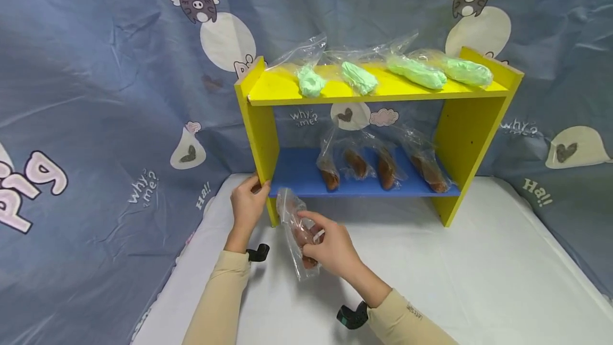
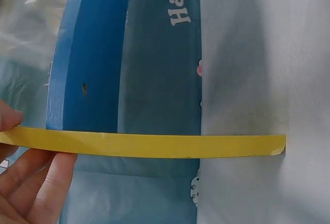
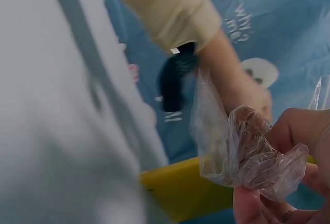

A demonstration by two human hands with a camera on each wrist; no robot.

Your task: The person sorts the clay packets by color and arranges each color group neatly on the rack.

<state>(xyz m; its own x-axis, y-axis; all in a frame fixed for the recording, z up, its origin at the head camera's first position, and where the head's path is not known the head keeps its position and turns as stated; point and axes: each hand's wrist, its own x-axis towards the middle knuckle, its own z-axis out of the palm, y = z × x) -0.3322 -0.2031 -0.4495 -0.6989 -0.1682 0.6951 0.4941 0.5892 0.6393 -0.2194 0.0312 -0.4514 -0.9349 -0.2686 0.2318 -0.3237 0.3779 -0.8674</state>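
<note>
My left hand [image 1: 246, 204] grips the front edge of the left yellow side panel [image 2: 154, 145] of a small two-tier shelf, at the height of the blue lower board [image 1: 294, 172]. Its thumb lies on one face of the panel and its fingers on the other. In front of that corner, below the blue board, my right hand [image 1: 335, 246] pinches a clear plastic bag [image 3: 227, 152] with a long brown item [image 1: 300, 234] inside. The bag hangs tilted above the white tabletop. What the brown item is, I cannot tell through the crinkled plastic.
Several similar bags with brown items [image 1: 387, 169] lie on the blue board, towards its right. On the yellow top board [image 1: 282, 87] are several bags with light green contents [image 1: 360, 77]. A blue printed cloth [image 1: 119, 95] hangs behind the white table [image 1: 503, 260].
</note>
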